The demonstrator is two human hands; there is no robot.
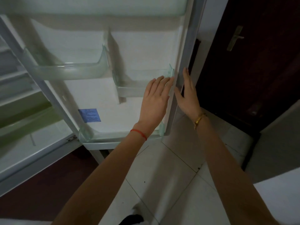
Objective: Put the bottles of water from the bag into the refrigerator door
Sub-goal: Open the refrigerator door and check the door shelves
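The white refrigerator door (90,88) stands swung open in front of me, its inner side facing me. It carries a clear shelf at upper left (69,69), a smaller one at mid right (129,90) and a bottom one (90,135); all hold nothing. My left hand (155,99), fingers straight, lies against the inner side near the door's free edge, over the small shelf's right end. My right hand (186,95), fingers straight, rests on the door's outer edge (183,51), thumb on the edge face. No bottles or bag are in view.
The fridge interior with shelves and a drawer (19,111) is at the left. A dark wooden room door with a metal handle (235,38) stands right behind the fridge door. White floor tiles (170,176) lie below; a white surface (284,200) sits at lower right.
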